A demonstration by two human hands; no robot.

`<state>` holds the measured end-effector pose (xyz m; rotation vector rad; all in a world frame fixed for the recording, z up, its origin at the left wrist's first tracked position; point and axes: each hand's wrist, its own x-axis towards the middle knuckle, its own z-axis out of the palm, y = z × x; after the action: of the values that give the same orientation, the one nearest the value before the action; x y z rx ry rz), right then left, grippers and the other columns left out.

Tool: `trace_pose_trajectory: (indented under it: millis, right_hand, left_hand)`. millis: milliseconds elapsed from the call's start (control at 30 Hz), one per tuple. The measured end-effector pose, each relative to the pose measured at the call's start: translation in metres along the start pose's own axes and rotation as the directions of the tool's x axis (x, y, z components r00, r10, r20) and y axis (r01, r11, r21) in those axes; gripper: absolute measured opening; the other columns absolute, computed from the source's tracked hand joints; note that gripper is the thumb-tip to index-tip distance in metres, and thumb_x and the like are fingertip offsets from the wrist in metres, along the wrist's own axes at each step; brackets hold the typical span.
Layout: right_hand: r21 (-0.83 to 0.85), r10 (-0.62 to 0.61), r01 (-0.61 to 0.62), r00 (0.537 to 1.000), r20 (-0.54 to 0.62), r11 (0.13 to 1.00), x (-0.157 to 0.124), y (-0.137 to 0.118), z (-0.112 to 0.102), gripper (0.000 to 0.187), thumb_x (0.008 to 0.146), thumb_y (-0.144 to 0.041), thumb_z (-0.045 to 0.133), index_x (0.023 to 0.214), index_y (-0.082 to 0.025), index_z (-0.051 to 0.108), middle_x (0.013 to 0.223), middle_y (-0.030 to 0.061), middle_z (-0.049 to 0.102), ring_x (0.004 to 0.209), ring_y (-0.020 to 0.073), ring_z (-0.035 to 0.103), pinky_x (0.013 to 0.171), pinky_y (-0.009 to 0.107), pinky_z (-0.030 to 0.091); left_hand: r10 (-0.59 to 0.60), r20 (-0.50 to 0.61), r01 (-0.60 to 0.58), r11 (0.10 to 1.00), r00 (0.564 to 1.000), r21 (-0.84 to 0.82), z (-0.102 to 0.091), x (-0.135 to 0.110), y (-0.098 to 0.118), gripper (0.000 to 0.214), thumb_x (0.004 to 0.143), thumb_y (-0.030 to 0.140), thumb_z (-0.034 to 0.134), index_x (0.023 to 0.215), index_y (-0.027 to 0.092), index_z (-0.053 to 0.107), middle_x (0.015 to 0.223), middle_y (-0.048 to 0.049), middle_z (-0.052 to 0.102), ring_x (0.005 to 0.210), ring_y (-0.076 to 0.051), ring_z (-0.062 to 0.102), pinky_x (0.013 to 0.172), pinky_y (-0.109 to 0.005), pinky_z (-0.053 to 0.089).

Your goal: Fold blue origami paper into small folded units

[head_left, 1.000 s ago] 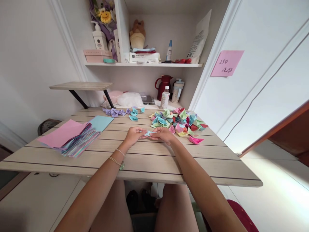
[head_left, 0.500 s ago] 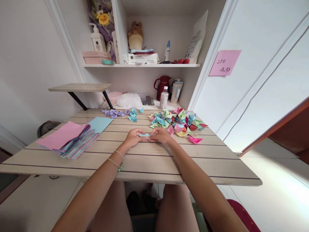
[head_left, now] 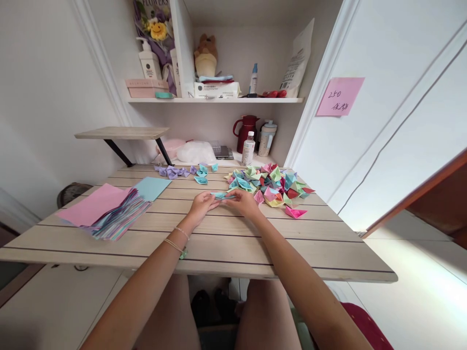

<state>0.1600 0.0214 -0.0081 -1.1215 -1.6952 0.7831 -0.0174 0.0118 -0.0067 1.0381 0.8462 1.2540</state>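
Note:
A light blue folded paper piece is pinched between my two hands, a little above the middle of the table. My left hand grips its left end; beaded and cord bracelets circle that wrist. The fingers of my right hand close on its right end. Just beyond the right hand lies a pile of colourful folded paper boats. Behind the left hand sit several blue folded pieces and a row of purple folded pieces.
On the left of the table lie a fanned stack of coloured paper, pink sheets and a blue sheet. A small raised stand is at the back left. Along the back are a bottle, a red jug and a tumbler.
Both hands have shifted slightly away from me with the blue paper. The paper now looks flatter and stretched out between the fingertips.

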Motion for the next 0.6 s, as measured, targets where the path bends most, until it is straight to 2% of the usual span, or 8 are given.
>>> trace_pose_trajectory:
  millis: [133,300,467,600]
  right_hand:
    - [0.024,0.04,-0.039,0.997,-0.06,0.999,0.0,0.003,0.002,0.021,0.069,-0.038,0.063,0.077,-0.019,0.066,0.073,0.0024,0.068,0.067,0.017,0.062,0.067,0.031,0.048]
    - [0.077,-0.002,0.006,0.999,-0.05,0.997,0.0,0.005,0.005,0.021,0.063,-0.029,0.067,0.08,-0.018,0.065,0.08,0.0035,0.069,0.074,0.0179,0.064,0.072,0.031,0.05]
    - [0.046,-0.015,0.018,0.998,-0.056,0.999,-0.002,0.002,0.005,0.023,0.06,-0.026,0.066,0.081,-0.019,0.064,0.081,0.0026,0.068,0.078,0.0179,0.064,0.073,0.03,0.05]
    - [-0.023,-0.011,0.009,0.995,-0.1,1.0,-0.004,-0.003,0.003,0.024,0.061,-0.026,0.065,0.084,-0.02,0.061,0.079,0.0014,0.068,0.072,0.0171,0.063,0.066,0.029,0.049]
  left_hand:
    - [0.057,-0.034,-0.056,0.998,0.998,0.032,0.001,0.001,-0.001,0.024,0.068,0.022,0.069,0.089,0.012,0.062,0.084,-0.0086,0.068,0.082,-0.018,0.066,0.089,-0.039,0.047]
    - [0.114,0.008,-0.114,0.989,0.993,0.096,0.0,0.006,-0.007,0.029,0.064,0.021,0.071,0.091,0.011,0.066,0.088,-0.0093,0.069,0.09,-0.021,0.064,0.089,-0.039,0.047]
    - [0.147,0.029,-0.15,0.976,0.989,0.155,-0.001,0.006,-0.011,0.034,0.064,0.024,0.071,0.096,0.012,0.067,0.089,-0.0083,0.07,0.089,-0.021,0.063,0.088,-0.039,0.048]
    - [0.156,0.005,-0.155,0.977,0.988,0.148,-0.001,0.006,-0.012,0.038,0.062,0.025,0.073,0.097,0.012,0.066,0.093,-0.0087,0.069,0.085,-0.02,0.064,0.085,-0.037,0.05]
